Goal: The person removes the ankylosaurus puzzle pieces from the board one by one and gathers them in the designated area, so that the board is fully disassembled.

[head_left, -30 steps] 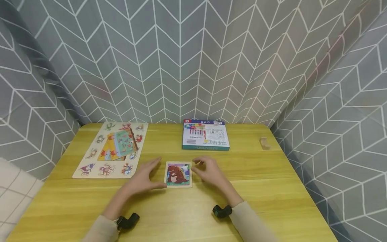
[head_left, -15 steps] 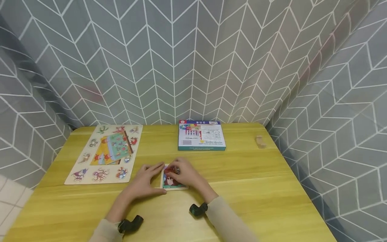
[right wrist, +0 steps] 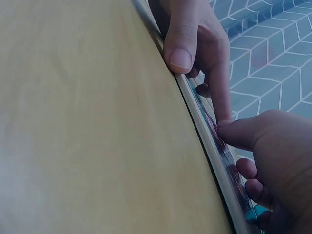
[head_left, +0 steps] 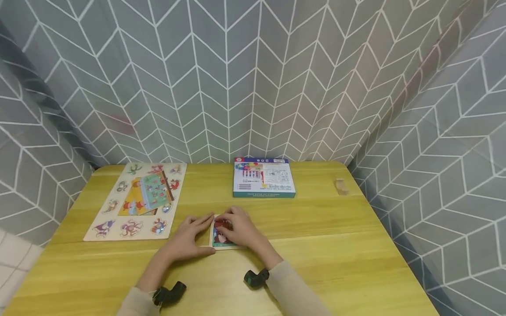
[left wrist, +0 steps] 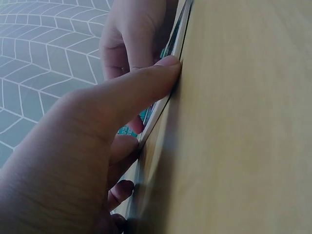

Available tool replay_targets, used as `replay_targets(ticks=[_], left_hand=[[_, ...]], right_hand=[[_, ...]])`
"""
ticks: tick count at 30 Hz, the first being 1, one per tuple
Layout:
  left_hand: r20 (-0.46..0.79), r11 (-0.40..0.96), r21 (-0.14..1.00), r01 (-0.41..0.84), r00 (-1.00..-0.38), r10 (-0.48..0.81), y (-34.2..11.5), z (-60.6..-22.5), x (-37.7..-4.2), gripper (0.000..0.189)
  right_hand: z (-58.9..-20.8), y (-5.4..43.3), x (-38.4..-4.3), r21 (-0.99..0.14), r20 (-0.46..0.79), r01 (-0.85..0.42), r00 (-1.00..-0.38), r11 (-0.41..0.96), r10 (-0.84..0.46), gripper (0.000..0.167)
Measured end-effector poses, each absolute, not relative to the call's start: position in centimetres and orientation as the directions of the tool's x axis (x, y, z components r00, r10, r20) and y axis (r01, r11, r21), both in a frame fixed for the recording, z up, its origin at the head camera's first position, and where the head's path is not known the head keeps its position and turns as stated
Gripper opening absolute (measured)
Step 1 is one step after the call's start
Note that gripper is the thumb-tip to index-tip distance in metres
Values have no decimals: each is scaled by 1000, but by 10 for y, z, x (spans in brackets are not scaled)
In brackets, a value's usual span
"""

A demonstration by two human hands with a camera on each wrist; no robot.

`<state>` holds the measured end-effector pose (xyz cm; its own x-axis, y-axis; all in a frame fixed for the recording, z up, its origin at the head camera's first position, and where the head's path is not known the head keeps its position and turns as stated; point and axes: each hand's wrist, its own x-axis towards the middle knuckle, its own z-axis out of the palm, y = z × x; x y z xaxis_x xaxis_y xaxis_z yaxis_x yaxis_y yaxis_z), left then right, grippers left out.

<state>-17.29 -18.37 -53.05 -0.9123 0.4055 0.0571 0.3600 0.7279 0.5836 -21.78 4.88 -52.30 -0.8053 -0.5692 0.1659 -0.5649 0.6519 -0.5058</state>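
A small square dinosaur puzzle (head_left: 216,241) in a pale wooden frame lies on the table, partly covered by both hands. My left hand (head_left: 188,237) holds the frame's left side, thumb at the near corner and forefinger at the far one. In the left wrist view the left thumb (left wrist: 158,73) presses against the frame's edge. Over the picture's face is my right hand (head_left: 242,229), its thumb and curled fingers touching it a little apart. The right thumb (right wrist: 236,132) meets the left forefinger's tip. I cannot tell whether the right fingers pinch a piece.
At the left lies a pale board (head_left: 95,234) with sea-creature pictures, bearing colourful picture cards (head_left: 156,191). A flat boxed toy (head_left: 264,177) sits at the back middle. Near the right edge is a small beige object (head_left: 341,186). A patterned grey curtain (head_left: 237,87) hangs behind the table.
My right hand has moved left from beside the puzzle onto its face. My left forefinger has come to the far corner. Over the last half second the hands barely shift.
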Motion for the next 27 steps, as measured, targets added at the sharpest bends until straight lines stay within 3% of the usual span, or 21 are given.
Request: replay_targets(ticks=[5,11,19,27], left_hand=[[55,735,585,344,-920,387,-188,-533,-169,104],[80,733,575,364,-917,392,-188,-537,-167,104],[101,725,568,390,-907,409,-183,-533,-174,104],[64,731,584,352,-918,391,-182,-530,-172,106]], right_hand=[[-522,41,-218,-470,146,-575,-799,669,-584,28],[-524,41,-216,-502,130,-576,-788,646,-602,26],[-522,44,-221,-479,127,-563,-804,673,-581,37],[-521,48,-224,-549,132,-561,-790,619,-599,21]])
